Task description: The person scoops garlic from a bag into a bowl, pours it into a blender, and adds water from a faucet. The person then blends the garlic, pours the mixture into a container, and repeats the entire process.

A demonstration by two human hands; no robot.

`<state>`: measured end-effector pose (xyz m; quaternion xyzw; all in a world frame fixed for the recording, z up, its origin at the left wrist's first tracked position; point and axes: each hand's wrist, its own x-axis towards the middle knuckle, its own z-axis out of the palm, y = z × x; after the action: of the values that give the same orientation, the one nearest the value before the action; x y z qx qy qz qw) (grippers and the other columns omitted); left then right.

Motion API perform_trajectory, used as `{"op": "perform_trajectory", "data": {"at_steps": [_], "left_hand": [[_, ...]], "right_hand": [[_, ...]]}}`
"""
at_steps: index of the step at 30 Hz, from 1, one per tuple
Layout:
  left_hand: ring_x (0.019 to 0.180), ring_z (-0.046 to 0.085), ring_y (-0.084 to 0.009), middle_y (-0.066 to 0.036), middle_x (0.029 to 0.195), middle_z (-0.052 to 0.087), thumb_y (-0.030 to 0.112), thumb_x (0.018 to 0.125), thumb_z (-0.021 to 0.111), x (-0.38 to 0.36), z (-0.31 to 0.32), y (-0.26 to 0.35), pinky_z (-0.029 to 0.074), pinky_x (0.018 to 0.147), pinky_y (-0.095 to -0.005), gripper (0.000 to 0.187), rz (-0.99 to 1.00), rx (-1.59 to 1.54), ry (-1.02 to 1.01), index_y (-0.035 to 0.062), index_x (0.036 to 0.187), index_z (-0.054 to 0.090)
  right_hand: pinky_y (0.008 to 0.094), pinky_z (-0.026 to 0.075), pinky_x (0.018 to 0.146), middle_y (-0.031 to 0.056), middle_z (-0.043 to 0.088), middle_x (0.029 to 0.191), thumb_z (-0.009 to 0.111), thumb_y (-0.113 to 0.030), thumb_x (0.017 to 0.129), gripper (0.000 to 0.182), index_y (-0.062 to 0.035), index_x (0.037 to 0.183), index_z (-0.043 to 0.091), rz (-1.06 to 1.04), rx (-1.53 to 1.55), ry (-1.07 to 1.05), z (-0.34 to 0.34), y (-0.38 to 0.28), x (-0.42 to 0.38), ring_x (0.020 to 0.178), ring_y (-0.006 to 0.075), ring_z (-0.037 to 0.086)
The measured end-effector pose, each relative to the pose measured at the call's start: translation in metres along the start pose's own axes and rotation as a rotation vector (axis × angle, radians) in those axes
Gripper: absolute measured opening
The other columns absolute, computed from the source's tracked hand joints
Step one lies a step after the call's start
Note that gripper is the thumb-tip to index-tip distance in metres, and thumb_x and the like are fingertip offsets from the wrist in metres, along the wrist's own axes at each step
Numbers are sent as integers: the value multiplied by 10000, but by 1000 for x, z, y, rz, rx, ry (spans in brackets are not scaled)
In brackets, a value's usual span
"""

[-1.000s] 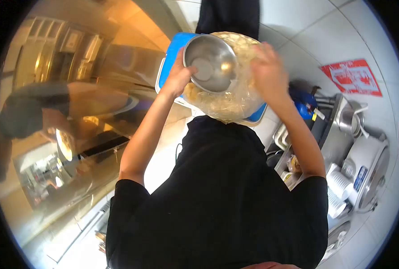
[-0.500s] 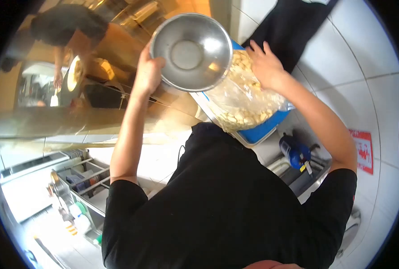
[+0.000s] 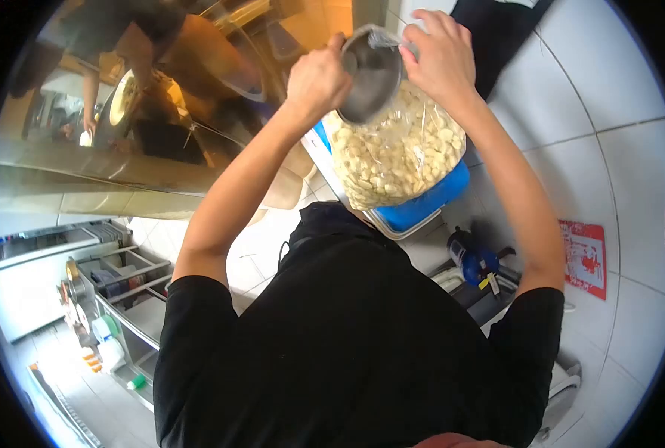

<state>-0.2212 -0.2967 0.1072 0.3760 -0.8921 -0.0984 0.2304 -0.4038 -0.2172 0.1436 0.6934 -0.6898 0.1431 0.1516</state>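
While the left hand [image 3: 320, 84] grips the metal bowl [image 3: 370, 84] by its side, the bowl tilts over the upper part of the clear bag [image 3: 396, 160], a hold that appears to control its angle and bring its rim close to the plastic. The left fingers are closed on the bowl. The right hand [image 3: 448, 66] is raised at the bowl's far side, with thumb and fingers bent around a gathered fold of plastic [image 3: 382, 39], apparently to keep it from falling loose; whether they also press on the rim cannot be told.

The bag rests on the blue container [image 3: 441, 196], which appears to bear its weight and leave both hands free for the bowl and the plastic.

In appearance, the bowl is smooth, grey and rounded, with a dull sheen inside; its contents, if any, cannot be confirmed. The bag is transparent, creased and glossy, bulging with many small, plump, cream-coloured pieces [image 3: 373, 179]. They are packed closely in its lower part, nearest the person's body.
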Motion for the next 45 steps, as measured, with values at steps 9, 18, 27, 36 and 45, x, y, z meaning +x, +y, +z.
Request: {"op": "perform_trajectory", "data": {"at_steps": [9, 18, 27, 36, 45], "left_hand": [[733, 617, -382, -204, 1171, 462, 50, 729, 489, 15, 54, 13, 506, 627, -458, 607, 147, 46, 24, 126, 1314, 347], [923, 587, -369, -192, 1293, 415, -28, 680, 509, 33, 60, 11, 541, 670, -409, 705, 452, 138, -11, 228, 1326, 390], [854, 603, -438, -305, 1305, 359, 65, 744, 544, 42, 77, 24, 516, 721, -456, 658, 295, 30, -395, 178, 1359, 337], [1285, 343, -354, -233, 1363, 369, -148, 669, 404, -16, 101, 37, 269, 1059, -355, 800, 30, -563, -620, 99, 1412, 236], [843, 587, -431, -261, 1372, 281, -83, 667, 519, 26, 86, 21, 494, 729, -470, 800, 308, -58, -411, 190, 1382, 287]], "right_hand": [[495, 311, 937, 164, 290, 1398, 774, -272, 618, 376, -111, 927, 633, 517, 54, 218, 74, -35, -102, 1257, 367, 295], [374, 381, 848, 139, 544, 1067, 620, -31, 766, 58, -6, 789, 574, 526, 304, 799, 32, -13, -132, 945, 292, 496], [372, 247, 1051, 174, 329, 1397, 503, -271, 906, 510, -2, 1316, 361, 1012, 773, 706, 146, -13, -207, 1286, 285, 322], [340, 229, 1068, 177, 299, 1414, 380, -417, 951, 646, 9, 1406, 208, 1040, 960, 636, 136, -23, -192, 1293, 271, 312], [339, 236, 1065, 158, 330, 1405, 367, -298, 962, 534, 1, 1390, 255, 1108, 1154, 721, 137, -27, -187, 1288, 252, 325]]}}
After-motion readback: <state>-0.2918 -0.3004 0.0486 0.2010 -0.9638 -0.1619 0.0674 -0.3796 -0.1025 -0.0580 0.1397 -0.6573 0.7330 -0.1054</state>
